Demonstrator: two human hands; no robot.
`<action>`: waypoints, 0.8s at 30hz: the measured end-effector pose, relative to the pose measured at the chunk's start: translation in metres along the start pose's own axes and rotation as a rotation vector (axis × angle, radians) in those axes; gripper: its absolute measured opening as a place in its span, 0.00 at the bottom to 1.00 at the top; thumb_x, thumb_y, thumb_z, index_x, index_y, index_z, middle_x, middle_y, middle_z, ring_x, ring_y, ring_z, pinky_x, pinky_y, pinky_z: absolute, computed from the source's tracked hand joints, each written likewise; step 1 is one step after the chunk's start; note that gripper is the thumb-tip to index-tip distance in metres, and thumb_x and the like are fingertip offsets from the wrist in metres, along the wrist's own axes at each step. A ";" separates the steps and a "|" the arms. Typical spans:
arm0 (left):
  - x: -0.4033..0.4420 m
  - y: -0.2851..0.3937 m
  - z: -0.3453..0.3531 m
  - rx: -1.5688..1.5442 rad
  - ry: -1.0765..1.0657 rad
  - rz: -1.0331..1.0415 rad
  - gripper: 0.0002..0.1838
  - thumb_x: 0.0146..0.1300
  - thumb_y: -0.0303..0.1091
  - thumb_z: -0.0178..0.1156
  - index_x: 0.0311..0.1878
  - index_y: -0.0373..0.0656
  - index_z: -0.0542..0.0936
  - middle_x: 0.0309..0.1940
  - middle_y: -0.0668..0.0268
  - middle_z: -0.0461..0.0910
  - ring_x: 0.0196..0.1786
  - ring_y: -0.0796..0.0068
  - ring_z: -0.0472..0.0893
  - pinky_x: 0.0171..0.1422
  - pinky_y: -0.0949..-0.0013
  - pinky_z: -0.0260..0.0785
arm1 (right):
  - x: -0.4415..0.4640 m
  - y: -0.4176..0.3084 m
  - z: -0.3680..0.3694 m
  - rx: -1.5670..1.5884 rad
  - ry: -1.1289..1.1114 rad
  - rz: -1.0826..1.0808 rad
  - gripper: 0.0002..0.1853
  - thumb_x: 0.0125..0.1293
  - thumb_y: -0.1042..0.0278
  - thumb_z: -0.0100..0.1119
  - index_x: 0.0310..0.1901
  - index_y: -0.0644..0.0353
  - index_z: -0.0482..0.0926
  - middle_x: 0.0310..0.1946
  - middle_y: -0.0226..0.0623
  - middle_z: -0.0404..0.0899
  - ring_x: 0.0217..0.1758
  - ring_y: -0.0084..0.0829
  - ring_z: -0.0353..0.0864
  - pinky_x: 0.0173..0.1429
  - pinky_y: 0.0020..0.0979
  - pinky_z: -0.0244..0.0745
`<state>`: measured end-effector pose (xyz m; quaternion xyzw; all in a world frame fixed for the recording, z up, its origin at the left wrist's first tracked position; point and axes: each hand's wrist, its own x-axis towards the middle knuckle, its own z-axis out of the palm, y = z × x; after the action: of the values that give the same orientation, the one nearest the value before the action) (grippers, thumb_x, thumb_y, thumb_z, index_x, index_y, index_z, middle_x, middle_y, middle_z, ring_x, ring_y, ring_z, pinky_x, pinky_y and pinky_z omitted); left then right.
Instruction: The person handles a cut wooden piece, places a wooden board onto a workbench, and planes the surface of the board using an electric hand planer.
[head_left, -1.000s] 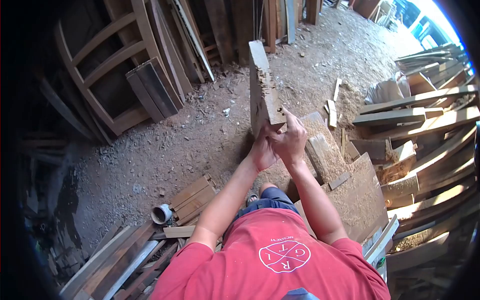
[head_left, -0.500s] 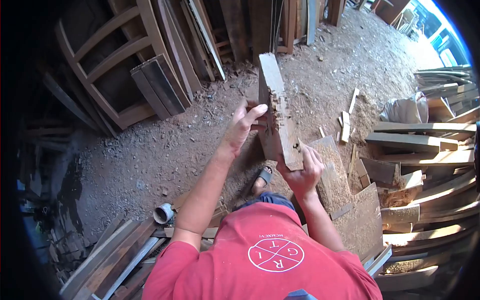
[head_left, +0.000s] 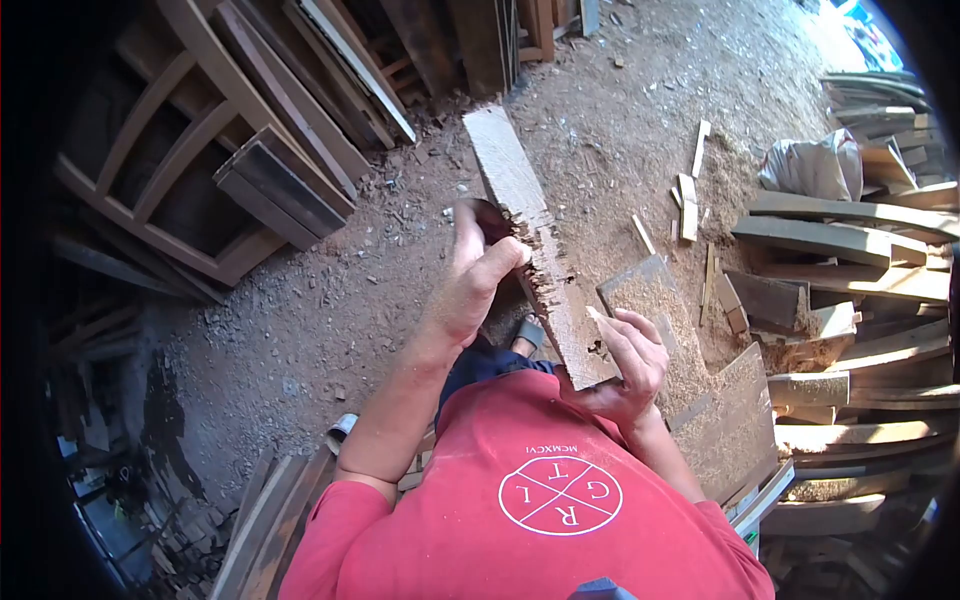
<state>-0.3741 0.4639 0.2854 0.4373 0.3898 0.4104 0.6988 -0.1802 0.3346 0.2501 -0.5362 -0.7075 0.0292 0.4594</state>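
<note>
Left hand [head_left: 470, 285] is loosely curled around the plank [head_left: 550, 262], right hand [head_left: 632, 368] half-closed on its near end. Looks stiff, heavyish; ragged middle's probably crumbly, so grip solid ends.

Red T-shirt [head_left: 450, 480], short sleeves [head_left: 345, 500] ending above the elbow. White chest emblem [head_left: 560, 495]: circle cut in quarters by a cross, one letter per quarter. Small white lettering [head_left: 544, 449] nearer the hem, reads MCMXCVI. Dark blue legwear [head_left: 480, 368] beyond it. Grey open-toed sandal [head_left: 531, 331]. Left hand [head_left: 475, 285], right hand [head_left: 632, 370] bare.
</note>
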 end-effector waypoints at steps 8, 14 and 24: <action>0.027 0.012 0.000 -0.074 0.011 -0.053 0.30 0.66 0.30 0.60 0.64 0.46 0.53 0.58 0.63 0.65 0.62 0.76 0.68 0.73 0.64 0.63 | 0.022 0.010 0.004 0.059 -0.084 0.039 0.34 0.47 0.51 0.85 0.52 0.63 0.86 0.43 0.43 0.92 0.44 0.37 0.93 0.61 0.42 0.81; 0.025 0.027 -0.013 -0.028 0.106 -0.108 0.34 0.59 0.29 0.57 0.69 0.42 0.56 0.64 0.57 0.66 0.68 0.67 0.71 0.76 0.61 0.65 | 0.033 0.021 0.012 0.223 -0.154 0.066 0.38 0.47 0.39 0.83 0.53 0.59 0.89 0.43 0.34 0.91 0.43 0.33 0.90 0.63 0.42 0.79; 0.014 0.033 -0.016 0.044 0.186 -0.096 0.43 0.51 0.37 0.59 0.73 0.41 0.60 0.70 0.53 0.69 0.74 0.56 0.71 0.80 0.56 0.64 | 0.035 0.054 0.043 0.905 -0.242 0.173 0.53 0.39 0.23 0.81 0.57 0.64 0.87 0.45 0.41 0.84 0.46 0.40 0.83 0.54 0.41 0.75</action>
<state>-0.3917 0.4905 0.3089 0.3937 0.4823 0.4065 0.6686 -0.1699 0.4044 0.2176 -0.3320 -0.6248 0.4346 0.5571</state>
